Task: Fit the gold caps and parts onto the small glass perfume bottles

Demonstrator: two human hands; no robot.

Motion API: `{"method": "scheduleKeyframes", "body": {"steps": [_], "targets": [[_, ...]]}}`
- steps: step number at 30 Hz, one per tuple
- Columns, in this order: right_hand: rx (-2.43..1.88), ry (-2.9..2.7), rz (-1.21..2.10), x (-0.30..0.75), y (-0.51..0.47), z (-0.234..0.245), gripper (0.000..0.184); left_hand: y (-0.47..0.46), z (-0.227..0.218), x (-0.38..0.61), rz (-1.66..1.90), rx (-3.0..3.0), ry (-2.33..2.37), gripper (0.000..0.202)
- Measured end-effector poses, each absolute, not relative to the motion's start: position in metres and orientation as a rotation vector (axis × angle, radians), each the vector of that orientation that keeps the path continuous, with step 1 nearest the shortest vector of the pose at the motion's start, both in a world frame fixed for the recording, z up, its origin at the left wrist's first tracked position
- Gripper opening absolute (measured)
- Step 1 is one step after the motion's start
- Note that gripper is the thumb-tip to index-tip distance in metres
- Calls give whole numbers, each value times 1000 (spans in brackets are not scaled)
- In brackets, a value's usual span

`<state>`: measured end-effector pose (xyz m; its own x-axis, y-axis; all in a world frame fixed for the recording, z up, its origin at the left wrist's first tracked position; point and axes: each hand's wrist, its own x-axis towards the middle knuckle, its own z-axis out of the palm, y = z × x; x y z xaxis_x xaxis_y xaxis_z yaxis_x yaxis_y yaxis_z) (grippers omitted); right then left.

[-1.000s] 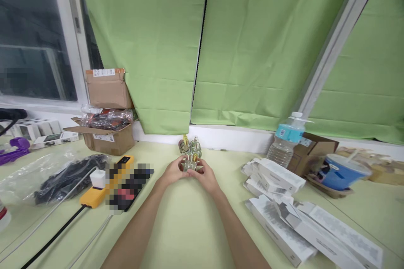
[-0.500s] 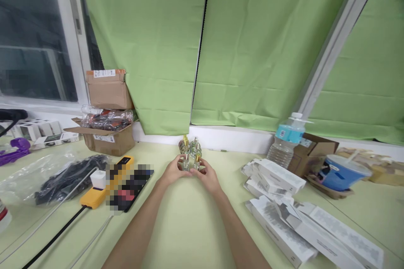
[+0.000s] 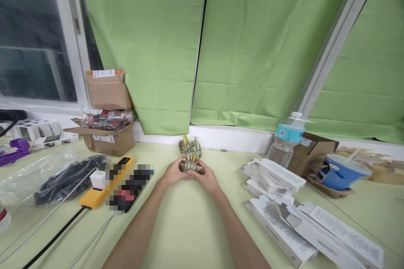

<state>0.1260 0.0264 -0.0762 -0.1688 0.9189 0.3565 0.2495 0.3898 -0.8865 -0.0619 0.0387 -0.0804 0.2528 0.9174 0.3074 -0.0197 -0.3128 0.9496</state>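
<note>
My left hand (image 3: 173,172) and my right hand (image 3: 205,175) meet at the middle of the pale green table (image 3: 186,227). Together their curled fingers pinch a small clear part with yellow and metal bits (image 3: 190,163). Just behind it, a cluster of similar small metal and yellow parts (image 3: 190,146) stands on the table by the wall. Both forearms reach in from the bottom edge.
Left: a yellow power strip (image 3: 104,185) with a white plug, a black cable, a bag of dark items (image 3: 67,176), an open cardboard box (image 3: 105,136). Right: a water bottle (image 3: 285,139), white flat boxes (image 3: 280,201), a blue cup (image 3: 341,172). Green blinds hang behind.
My hands have stayed in place. The fingers have shifted slightly around the small part, drawing it closer together between them.
</note>
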Motion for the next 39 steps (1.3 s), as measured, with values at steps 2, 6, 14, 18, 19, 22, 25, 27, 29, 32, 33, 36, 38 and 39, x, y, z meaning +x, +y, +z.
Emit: {"method": "scheduleKeyframes", "body": {"steps": [2,6,14,18,19,22,25,27,29,32,33,36,38,39], "targets": [[-1054,-1651,848,126,27,-77,78,41,-82,-63,1217,1578,842,95],[-1043,-1633,887,126,26,-76,77,46,-81,-67,1177,1582,826,96],[-982,-1592,1026,131,27,-70,71,50,-75,-72,1125,1593,824,83],[-980,-1590,1049,133,27,-69,73,45,-70,-71,1132,1575,813,78],[-995,-1588,1048,133,27,-69,74,44,-70,-71,1132,1567,811,77],[-1056,-1571,1018,131,28,-70,76,43,-69,-69,1151,1539,815,78],[-1089,-1524,957,130,30,-73,76,43,-72,-67,1194,1532,830,77],[-1109,-1483,906,131,31,-75,75,44,-75,-66,1220,1539,859,76],[-1146,-1427,851,133,33,-76,77,44,-77,-65,1252,1546,902,77],[-1207,-1346,782,135,35,-79,83,44,-80,-64,1296,1550,969,81],[-1214,-1334,769,135,36,-79,84,44,-81,-64,1304,1550,984,82],[-1178,-1393,787,135,35,-79,79,43,-81,-64,1302,1563,978,82],[-1133,-1465,810,134,34,-78,73,42,-79,-65,1283,1579,929,80],[-1116,-1498,815,133,33,-78,71,42,-78,-65,1271,1588,902,79]]}}
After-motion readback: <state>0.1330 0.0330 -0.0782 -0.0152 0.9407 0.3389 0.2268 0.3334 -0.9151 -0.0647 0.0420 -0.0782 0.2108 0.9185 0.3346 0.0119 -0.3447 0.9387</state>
